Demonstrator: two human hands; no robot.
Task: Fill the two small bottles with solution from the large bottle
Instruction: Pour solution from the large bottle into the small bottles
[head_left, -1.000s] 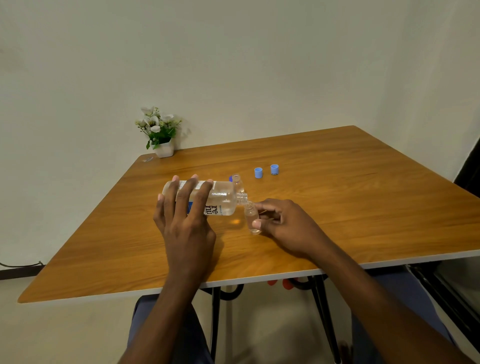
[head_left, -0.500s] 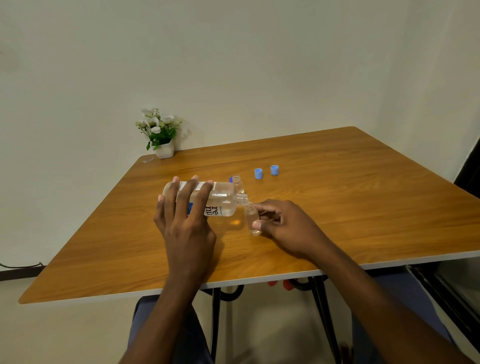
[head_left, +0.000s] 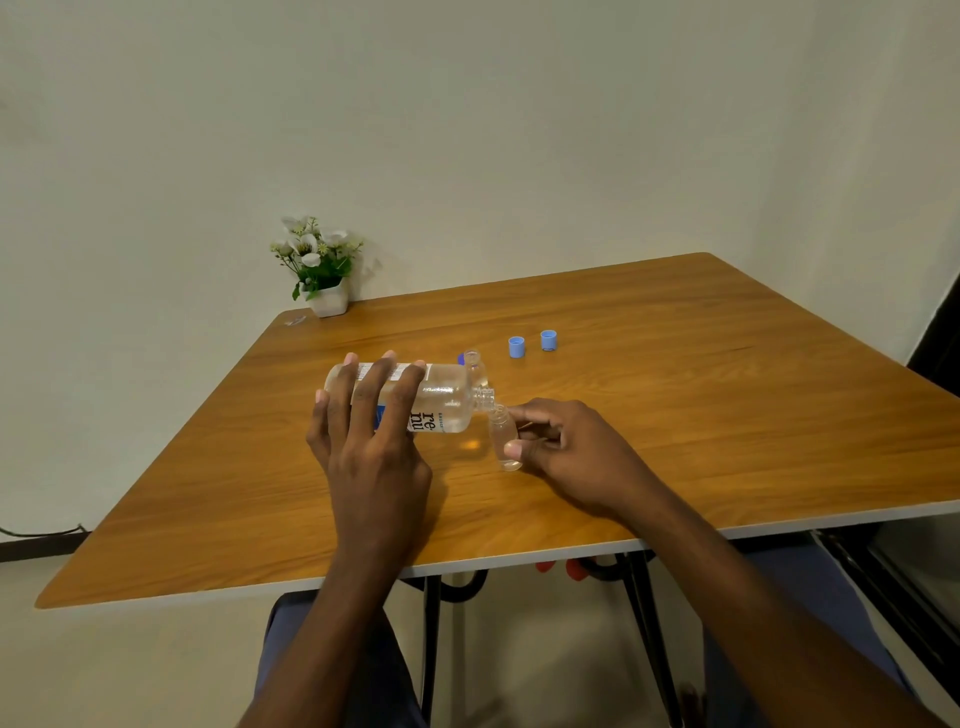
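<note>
Left hand (head_left: 374, 447) grips the large bottle (head_left: 436, 400) tipped sideways, mouth at the small bottle (head_left: 504, 439) pinched by the right hand (head_left: 566, 447). Second bottle (head_left: 474, 364) stands behind.

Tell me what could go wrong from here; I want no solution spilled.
The large clear plastic bottle, tipped nearly level in the left hand, meets the narrow neck of the small clear bottle: solution may miss or overflow onto the wooden table.
The right hand pinches that small bottle tilted; it might slip.
The second small open bottle, just behind, could get knocked.
</note>
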